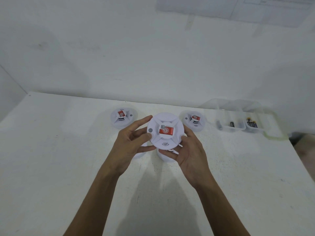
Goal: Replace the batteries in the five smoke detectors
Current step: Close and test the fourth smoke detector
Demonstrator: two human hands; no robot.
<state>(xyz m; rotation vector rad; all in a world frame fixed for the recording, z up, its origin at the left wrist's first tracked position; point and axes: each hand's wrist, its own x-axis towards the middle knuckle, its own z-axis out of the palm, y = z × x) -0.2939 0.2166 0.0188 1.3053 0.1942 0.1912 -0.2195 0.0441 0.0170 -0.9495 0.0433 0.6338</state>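
A round white smoke detector (165, 130) with a red label on top is held above the table, face towards me. My left hand (131, 142) grips its left rim and my right hand (189, 150) cups its lower right edge. Two more white detectors rest on the table behind it: one at the back left (121, 117), one at the back right (194, 120). Under my hands two further detectors are partly hidden, one beneath the held unit (167, 157) and one behind my left hand (139, 155).
A clear plastic box (238, 116) with compartments stands at the back right and holds several dark batteries (252, 123). The white table (68, 159) meets a white wall behind; its right edge runs down past the box. Papers hang on the wall at top right.
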